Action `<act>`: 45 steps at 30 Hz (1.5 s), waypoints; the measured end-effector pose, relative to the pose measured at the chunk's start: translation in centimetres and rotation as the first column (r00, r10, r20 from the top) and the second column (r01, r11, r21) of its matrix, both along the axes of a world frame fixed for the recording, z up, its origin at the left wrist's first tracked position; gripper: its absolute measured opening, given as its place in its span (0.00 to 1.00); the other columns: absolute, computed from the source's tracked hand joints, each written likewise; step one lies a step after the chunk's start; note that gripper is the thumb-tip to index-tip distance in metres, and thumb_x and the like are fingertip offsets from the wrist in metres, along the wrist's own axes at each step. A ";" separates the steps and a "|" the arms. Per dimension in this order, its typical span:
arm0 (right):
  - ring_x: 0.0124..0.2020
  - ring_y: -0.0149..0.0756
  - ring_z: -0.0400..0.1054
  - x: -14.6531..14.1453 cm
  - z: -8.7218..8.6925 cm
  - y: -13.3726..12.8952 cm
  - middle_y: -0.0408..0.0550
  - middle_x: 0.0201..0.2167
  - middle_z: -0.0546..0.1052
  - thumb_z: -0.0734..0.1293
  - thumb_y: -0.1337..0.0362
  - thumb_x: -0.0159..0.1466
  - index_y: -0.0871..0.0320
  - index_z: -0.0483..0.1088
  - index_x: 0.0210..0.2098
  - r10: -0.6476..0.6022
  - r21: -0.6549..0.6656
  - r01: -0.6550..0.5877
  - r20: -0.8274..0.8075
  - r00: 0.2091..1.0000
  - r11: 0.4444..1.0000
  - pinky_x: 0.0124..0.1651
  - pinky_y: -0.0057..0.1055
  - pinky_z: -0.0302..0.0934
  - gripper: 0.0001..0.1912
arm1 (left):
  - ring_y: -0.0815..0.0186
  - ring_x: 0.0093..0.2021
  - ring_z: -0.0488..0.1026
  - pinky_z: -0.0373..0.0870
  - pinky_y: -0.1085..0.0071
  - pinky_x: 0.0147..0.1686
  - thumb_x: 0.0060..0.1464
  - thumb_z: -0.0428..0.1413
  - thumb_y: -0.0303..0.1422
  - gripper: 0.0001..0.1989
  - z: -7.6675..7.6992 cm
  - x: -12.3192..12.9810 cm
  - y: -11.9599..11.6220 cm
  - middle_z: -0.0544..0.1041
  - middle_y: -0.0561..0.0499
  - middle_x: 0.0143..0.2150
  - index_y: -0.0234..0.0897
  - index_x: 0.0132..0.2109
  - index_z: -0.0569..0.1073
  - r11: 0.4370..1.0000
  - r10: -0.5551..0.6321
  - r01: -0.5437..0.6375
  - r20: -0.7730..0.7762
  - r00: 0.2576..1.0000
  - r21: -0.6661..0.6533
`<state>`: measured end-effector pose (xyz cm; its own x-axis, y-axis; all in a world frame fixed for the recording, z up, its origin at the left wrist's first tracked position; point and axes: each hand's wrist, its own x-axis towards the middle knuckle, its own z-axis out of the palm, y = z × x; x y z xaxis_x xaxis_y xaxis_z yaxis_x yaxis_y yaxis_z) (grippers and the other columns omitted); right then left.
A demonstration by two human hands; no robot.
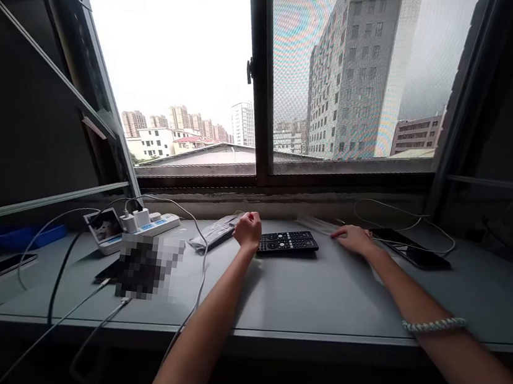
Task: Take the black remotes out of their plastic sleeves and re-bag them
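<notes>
A black remote control [289, 241] with many buttons lies on the grey desk. My left hand [248, 231] is closed in a fist at the remote's left end; whatever it may hold is hidden by the curled fingers. To its left lies a clear plastic bag [216, 232] with a dark item inside. My right hand [354, 238] rests flat on the desk, right of the remote, fingers stretched to the left. Its fingertips are beside a thin clear plastic wrapper [318, 225]; whether they touch it I cannot tell.
A black phone [427, 258] lies at the right beside a white cable. On the left stand a white power strip [154, 226] with chargers, a small picture screen [105, 225] and blue trays [21, 238]. Cables hang over the desk's front edge. Behind is a window [260, 161].
</notes>
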<state>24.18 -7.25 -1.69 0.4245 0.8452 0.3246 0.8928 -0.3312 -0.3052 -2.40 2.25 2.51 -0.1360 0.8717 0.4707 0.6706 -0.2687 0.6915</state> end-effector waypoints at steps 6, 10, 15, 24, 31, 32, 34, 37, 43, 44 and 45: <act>0.48 0.41 0.67 -0.1 0.4 -0.1 0.43 0.43 0.76 0.59 0.69 0.55 0.47 0.78 0.34 -0.024 -0.074 0.023 -0.014 1.000 0.997 0.56 0.41 0.51 0.17 | 0.58 0.34 0.73 0.60 0.69 0.31 0.56 0.41 0.39 0.18 0.0 0.0 -0.1 0.77 0.47 0.31 0.40 0.29 0.73 1.000 0.001 -0.001 -0.005 1.000 0.005; 0.48 0.41 0.67 -0.2 0.5 -0.2 0.44 0.43 0.76 0.59 0.69 0.57 0.50 0.77 0.39 -0.047 -0.053 0.047 0.002 0.999 0.997 0.55 0.39 0.54 0.18 | 0.59 0.34 0.73 0.60 0.69 0.31 0.56 0.41 0.38 0.18 0.0 0.0 -0.1 0.77 0.47 0.31 0.40 0.29 0.72 1.000 0.001 -0.001 -0.010 1.000 0.006; 0.46 0.41 0.69 -0.3 0.9 -0.4 0.46 0.44 0.76 0.57 0.70 0.59 0.52 0.74 0.46 -0.107 0.131 0.101 0.039 0.993 0.986 0.50 0.36 0.59 0.20 | 0.59 0.34 0.73 0.60 0.69 0.31 0.56 0.41 0.38 0.18 -0.1 0.0 -0.1 0.77 0.47 0.31 0.40 0.29 0.72 1.000 0.002 -0.001 -0.026 1.000 0.017; 0.48 0.38 0.68 -0.4 0.5 -0.6 0.41 0.45 0.76 0.58 0.77 0.54 0.49 0.70 0.50 -0.010 0.084 0.009 0.008 1.000 0.996 0.40 0.27 0.63 0.28 | 0.59 0.33 0.73 0.60 0.69 0.30 0.56 0.41 0.38 0.18 -0.3 0.0 -0.1 0.77 0.48 0.30 0.40 0.29 0.72 0.999 -0.004 0.006 -0.058 0.998 0.035; 0.50 0.38 0.67 -0.7 0.6 -0.7 0.40 0.46 0.75 0.58 0.71 0.56 0.49 0.73 0.46 0.015 -0.039 -0.015 -0.013 1.000 0.999 0.40 0.28 0.63 0.22 | 0.59 0.32 0.73 0.60 0.69 0.30 0.57 0.41 0.38 0.18 -0.3 0.0 -0.1 0.77 0.48 0.29 0.40 0.28 0.72 0.999 -0.011 0.014 -0.069 0.998 0.042; 0.50 0.39 0.66 -0.8 0.7 -0.7 0.40 0.46 0.75 0.58 0.70 0.56 0.48 0.74 0.46 0.008 -0.029 -0.008 -0.002 1.000 1.000 0.41 0.29 0.63 0.22 | 0.59 0.33 0.73 0.60 0.69 0.30 0.57 0.41 0.38 0.18 -0.3 0.0 -0.1 0.77 0.48 0.29 0.40 0.29 0.72 0.999 -0.010 0.013 -0.071 0.997 0.041; 0.50 0.39 0.66 -0.8 0.8 -0.7 0.40 0.46 0.75 0.59 0.68 0.57 0.48 0.74 0.44 -0.006 -0.020 0.006 0.011 1.000 1.000 0.41 0.29 0.62 0.20 | 0.59 0.33 0.73 0.60 0.69 0.30 0.57 0.41 0.38 0.18 -0.3 0.0 -0.1 0.77 0.48 0.29 0.40 0.29 0.72 0.999 -0.011 0.014 -0.072 0.997 0.038; 0.49 0.39 0.67 -0.9 0.7 -0.7 0.40 0.44 0.76 0.60 0.66 0.56 0.47 0.76 0.41 -0.009 -0.062 0.010 0.005 1.000 0.998 0.41 0.29 0.62 0.18 | 0.60 0.33 0.73 0.60 0.69 0.31 0.57 0.41 0.38 0.18 -0.3 0.0 -0.1 0.77 0.49 0.30 0.40 0.29 0.72 0.999 -0.013 0.015 -0.074 0.997 0.033; 0.46 0.42 0.68 -1.0 0.7 -0.7 0.43 0.42 0.77 0.62 0.60 0.55 0.48 0.77 0.38 -0.019 -0.084 0.021 0.018 1.000 0.996 0.39 0.30 0.62 0.15 | 0.60 0.33 0.73 0.60 0.69 0.31 0.57 0.41 0.38 0.18 -0.2 0.0 -0.2 0.77 0.48 0.30 0.40 0.29 0.72 0.999 -0.008 0.011 -0.079 0.997 0.035; 0.46 0.42 0.68 -1.0 0.7 -0.7 0.44 0.42 0.77 0.62 0.59 0.55 0.48 0.77 0.37 -0.025 -0.077 0.026 0.026 0.999 0.997 0.39 0.31 0.62 0.14 | 0.60 0.33 0.73 0.60 0.69 0.31 0.57 0.41 0.38 0.18 -0.2 0.0 -0.2 0.77 0.48 0.29 0.40 0.29 0.72 0.999 -0.006 0.009 -0.080 0.997 0.036; 0.45 0.42 0.69 -1.0 0.7 -0.7 0.44 0.42 0.77 0.63 0.59 0.55 0.48 0.77 0.37 -0.028 -0.072 0.030 0.030 0.999 0.997 0.38 0.31 0.62 0.14 | 0.59 0.33 0.73 0.60 0.69 0.31 0.57 0.41 0.38 0.17 -0.2 0.0 -0.2 0.77 0.48 0.29 0.40 0.29 0.72 0.999 -0.005 0.008 -0.083 0.997 0.037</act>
